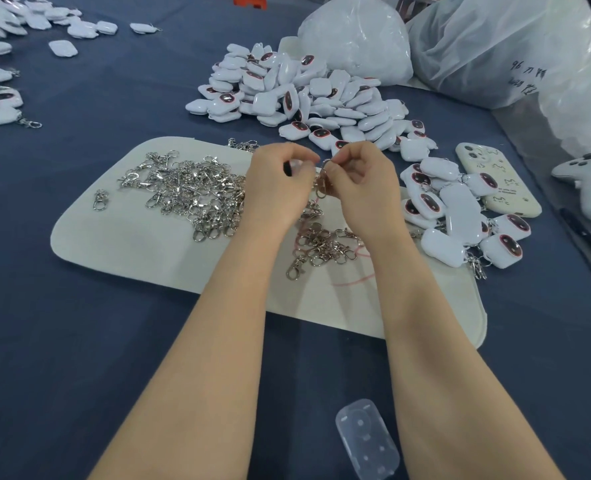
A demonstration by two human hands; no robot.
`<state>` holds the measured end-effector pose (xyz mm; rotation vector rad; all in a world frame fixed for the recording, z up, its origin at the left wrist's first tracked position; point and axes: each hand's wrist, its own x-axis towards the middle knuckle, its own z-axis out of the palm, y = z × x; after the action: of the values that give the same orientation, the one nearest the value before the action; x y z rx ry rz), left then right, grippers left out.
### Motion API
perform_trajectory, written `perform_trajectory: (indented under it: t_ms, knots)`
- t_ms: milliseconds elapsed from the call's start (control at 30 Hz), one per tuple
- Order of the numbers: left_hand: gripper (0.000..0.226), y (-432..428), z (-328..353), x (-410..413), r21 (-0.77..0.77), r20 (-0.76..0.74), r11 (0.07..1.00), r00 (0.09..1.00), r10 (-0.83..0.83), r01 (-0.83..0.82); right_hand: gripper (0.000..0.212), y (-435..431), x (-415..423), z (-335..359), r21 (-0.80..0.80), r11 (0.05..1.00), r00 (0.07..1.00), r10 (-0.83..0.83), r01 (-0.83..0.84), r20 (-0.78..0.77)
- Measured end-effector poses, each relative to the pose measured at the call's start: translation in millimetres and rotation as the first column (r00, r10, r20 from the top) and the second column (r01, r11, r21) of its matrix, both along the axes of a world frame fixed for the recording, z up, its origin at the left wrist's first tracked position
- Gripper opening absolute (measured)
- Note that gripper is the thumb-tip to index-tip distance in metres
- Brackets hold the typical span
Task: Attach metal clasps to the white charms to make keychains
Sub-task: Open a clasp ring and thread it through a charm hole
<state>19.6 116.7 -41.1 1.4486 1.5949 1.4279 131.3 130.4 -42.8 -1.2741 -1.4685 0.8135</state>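
Note:
My left hand [277, 181] and my right hand [360, 178] meet above the white felt mat [131, 251]. The left hand's curled fingers grip a white charm [296, 166], mostly hidden. Between thumb and finger my right hand pinches a metal clasp [323, 180], which hangs down between the hands. A heap of loose metal clasps [190, 192] lies on the mat to the left. A smaller bunch of clasps [321, 249] lies under my wrists. Behind the hands sits a pile of white charms [304, 95]. Charms with clasps attached [460, 216] lie at the right.
A cream phone [495, 181] lies right of the mat. Large plastic bags [495, 43] fill the back right. More charms [10, 26] are scattered at the far left on the blue cloth. A clear plastic case [366, 441] lies near the front edge.

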Motion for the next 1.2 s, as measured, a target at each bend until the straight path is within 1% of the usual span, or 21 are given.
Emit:
perform_trajectory:
  t_ms: [67,133,233,433,633,733,900,1067,1200]
  knots:
    - [0.011,1,0,2,0.022,-0.117,1.0,0.993,-0.019,0.022,0.025,0,0,1,-0.007,1.0,1.0,0.003,-0.003,-0.013]
    - [0.011,2,-2,2,0.022,-0.181,1.0,0.983,0.003,0.001,0.024,0,-1,0,-0.009,1.0,1.0,0.013,-0.013,-0.001]
    - [0.012,3,-4,1,0.019,-0.213,1.0,0.977,0.028,-0.025,0.022,1,-2,-1,-0.014,1.0,1.0,0.025,-0.024,0.018]
    - [0.008,2,-5,2,0.033,-0.271,0.999,0.962,0.003,0.006,0.023,0,-2,0,-0.016,1.0,0.999,0.025,-0.024,0.047]
    - [0.011,3,-10,2,0.015,-0.314,1.0,0.949,0.001,0.004,0.024,0,2,0,0.03,0.994,0.974,0.093,-0.101,0.205]
    - [0.013,4,-10,1,-0.001,-0.338,1.0,0.941,-0.01,0.01,0.017,0,4,-2,0.027,0.991,0.951,0.116,-0.129,0.286]
    - [0.013,5,-9,-2,-0.026,-0.325,1.0,0.946,-0.002,-0.007,0.014,-1,0,-5,0.126,0.986,0.949,0.067,-0.111,0.309]
    - [0.009,3,-8,-5,-0.048,-0.28,0.999,0.96,-0.022,0.009,0.017,-2,0,-4,0.148,0.981,0.954,0.081,-0.128,0.289]
    - [0.012,2,-5,-3,-0.046,-0.244,0.998,0.969,-0.042,0.032,0.028,-2,2,-2,0.156,0.982,0.962,0.064,-0.109,0.265]
